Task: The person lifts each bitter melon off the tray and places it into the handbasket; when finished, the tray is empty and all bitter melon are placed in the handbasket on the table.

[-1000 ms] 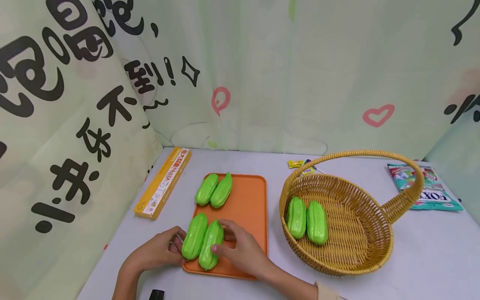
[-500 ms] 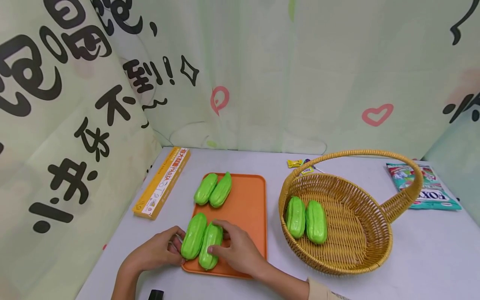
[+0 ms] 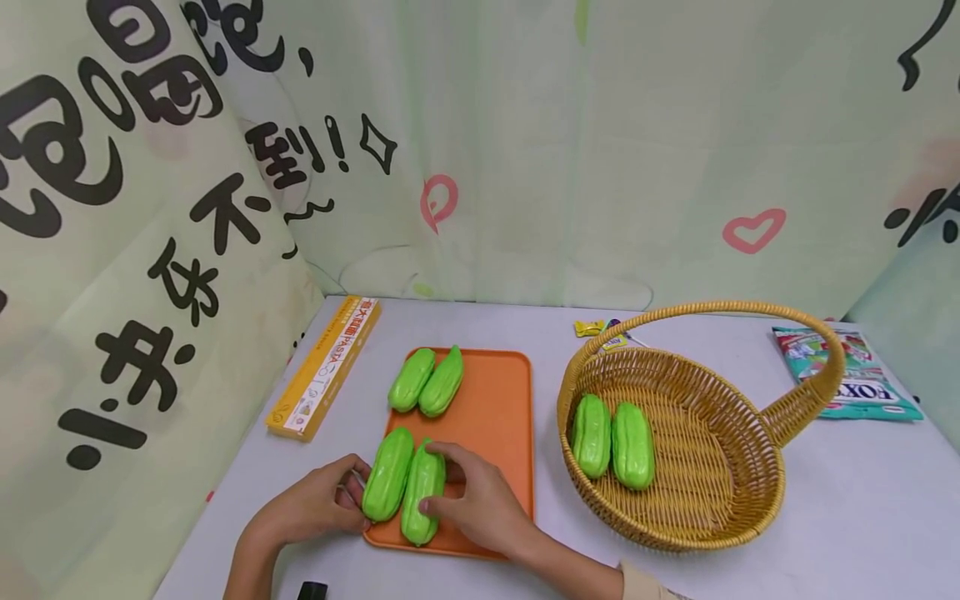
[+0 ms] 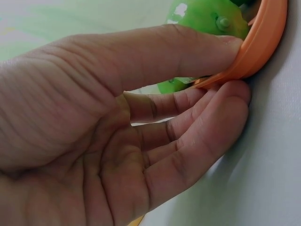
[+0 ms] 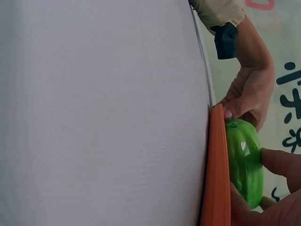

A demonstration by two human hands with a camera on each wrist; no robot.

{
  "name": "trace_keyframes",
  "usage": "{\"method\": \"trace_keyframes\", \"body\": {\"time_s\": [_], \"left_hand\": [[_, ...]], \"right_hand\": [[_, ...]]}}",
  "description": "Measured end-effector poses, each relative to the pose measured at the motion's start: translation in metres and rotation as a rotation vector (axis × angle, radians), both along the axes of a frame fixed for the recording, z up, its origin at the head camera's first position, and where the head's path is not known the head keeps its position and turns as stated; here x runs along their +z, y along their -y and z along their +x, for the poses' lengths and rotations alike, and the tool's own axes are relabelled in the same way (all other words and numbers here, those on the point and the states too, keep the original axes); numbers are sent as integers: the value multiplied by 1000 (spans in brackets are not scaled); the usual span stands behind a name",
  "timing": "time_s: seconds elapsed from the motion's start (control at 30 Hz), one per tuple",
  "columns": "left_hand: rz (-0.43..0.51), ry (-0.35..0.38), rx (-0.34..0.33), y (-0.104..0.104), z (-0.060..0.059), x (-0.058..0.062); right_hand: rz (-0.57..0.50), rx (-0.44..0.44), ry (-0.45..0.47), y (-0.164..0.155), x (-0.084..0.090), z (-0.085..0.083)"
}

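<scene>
The left hand (image 3: 318, 504) pinches the orange tray (image 3: 491, 417) rim (thumb above, fingers beneath). The right hand (image 3: 472, 500) apparently curls around the nearer green gourd (image 3: 422, 493) at the tray's front-left corner.

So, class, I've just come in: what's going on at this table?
A person works at an orange plastic tray. The left hand pinches the tray's near left rim, while the right hand grips one of two ridged green toy gourds at the tray's near end. Another green pair lies at the far end, and two more sit in the woven wicker basket to the right.
</scene>
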State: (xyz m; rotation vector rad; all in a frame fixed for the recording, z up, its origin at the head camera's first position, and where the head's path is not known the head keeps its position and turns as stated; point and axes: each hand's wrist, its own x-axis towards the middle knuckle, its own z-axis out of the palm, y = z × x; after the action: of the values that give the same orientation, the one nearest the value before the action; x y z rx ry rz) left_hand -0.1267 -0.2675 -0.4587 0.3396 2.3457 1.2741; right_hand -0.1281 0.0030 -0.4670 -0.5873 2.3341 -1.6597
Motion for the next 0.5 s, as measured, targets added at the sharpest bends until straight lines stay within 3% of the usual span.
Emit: {"method": "trace_keyframes", "body": {"time_s": [0.3,0.5], "left_hand": [[-17,-9,-7,1,1,0],[-8,-12,-11,1,0,-1]], "right_hand": [[-70,10,77,-4,-5,-1],[-96,11,129,-16,9,2]]}}
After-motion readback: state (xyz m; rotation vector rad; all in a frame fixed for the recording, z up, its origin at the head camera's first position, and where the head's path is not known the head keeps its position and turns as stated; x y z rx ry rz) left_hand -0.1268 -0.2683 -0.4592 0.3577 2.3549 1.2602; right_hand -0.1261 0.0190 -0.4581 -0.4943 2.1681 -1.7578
